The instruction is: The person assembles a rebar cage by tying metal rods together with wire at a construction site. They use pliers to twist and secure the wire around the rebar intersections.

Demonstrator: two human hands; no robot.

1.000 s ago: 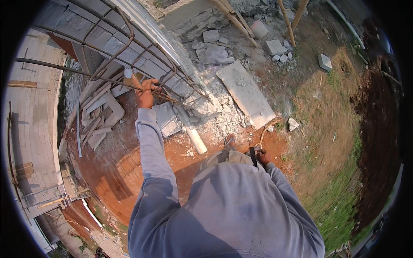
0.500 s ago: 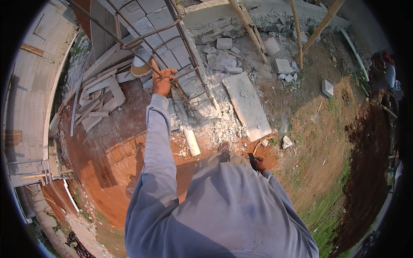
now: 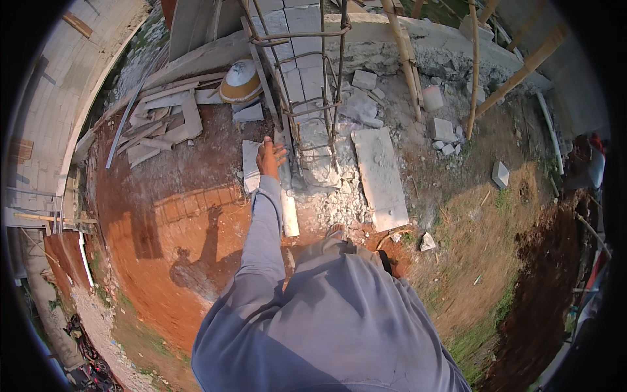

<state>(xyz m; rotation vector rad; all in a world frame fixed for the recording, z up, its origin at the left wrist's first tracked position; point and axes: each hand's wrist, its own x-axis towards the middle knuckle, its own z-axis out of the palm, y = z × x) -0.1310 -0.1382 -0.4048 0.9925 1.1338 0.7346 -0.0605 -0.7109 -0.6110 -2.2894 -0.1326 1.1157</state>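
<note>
Evidently the left hand (image 3: 269,159) is at an open-handed reach rather than a grip: the arm stretches forward, the fingers spread apart, and nothing shows between them. Just right of it stands the rebar cage (image 3: 337,103), its tied bars rising in front of a pale block wall (image 3: 305,46); I see no clear contact between hand and steel. To take hold of a bar, the hand would need to move right and the fingers to curl.

Only a dim sliver of the right hand (image 3: 397,266) shows beside the body near a dark strap (image 3: 385,262), so I cannot tell how its fingers stand or whether they hold anything.

Below the cage lies white rubble (image 3: 336,208), between a pale pipe (image 3: 290,217) and a flat slab (image 3: 382,179). Farther left, a heap of board offcuts (image 3: 173,125) rests on reddish soil (image 3: 140,196).
</note>
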